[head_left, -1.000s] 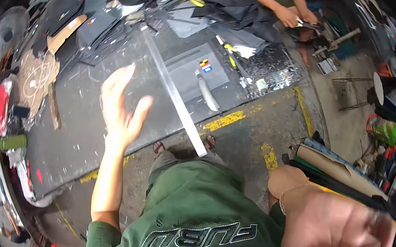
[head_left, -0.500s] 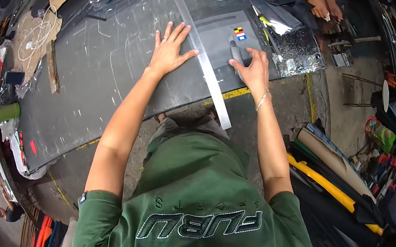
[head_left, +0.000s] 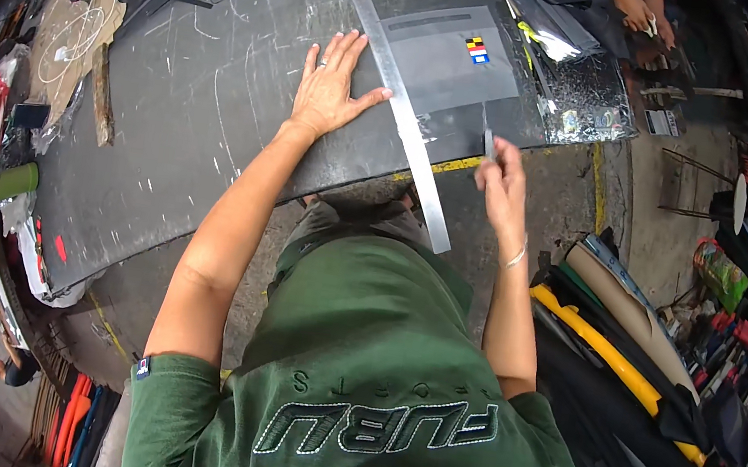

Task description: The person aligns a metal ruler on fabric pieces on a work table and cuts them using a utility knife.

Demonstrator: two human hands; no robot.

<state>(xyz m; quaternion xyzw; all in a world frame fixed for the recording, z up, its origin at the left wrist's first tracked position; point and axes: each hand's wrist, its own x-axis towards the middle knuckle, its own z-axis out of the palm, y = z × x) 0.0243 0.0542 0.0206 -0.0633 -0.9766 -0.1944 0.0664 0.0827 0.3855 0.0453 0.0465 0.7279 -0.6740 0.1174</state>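
Observation:
My left hand (head_left: 328,95) lies flat on the dark tabletop with its fingers spread, the thumb reaching to the long metal ruler (head_left: 415,149). The ruler lies slantwise across the table, its near end sticking out past the front edge. Just right of it lies a grey sheet (head_left: 442,77) with a small multicoloured patch (head_left: 477,51) on it. Close to the table's front edge, my right hand (head_left: 505,187) is closed around a grey utility knife (head_left: 488,141). The thin blade points away from me, toward the sheet's near edge.
Clear plastic film (head_left: 587,122) and dark sheets (head_left: 552,30) lie on the right. Brown cardboard with white cord (head_left: 65,56) and a wooden stick (head_left: 103,99) sit at left. Rolls of material, one yellow (head_left: 600,348), lie at lower right. Another person's hands (head_left: 648,19) work at top right.
My right hand has drawn back toward me and slightly right with the knife, off the grey sheet to the table's front edge. My left hand stays flat beside the ruler.

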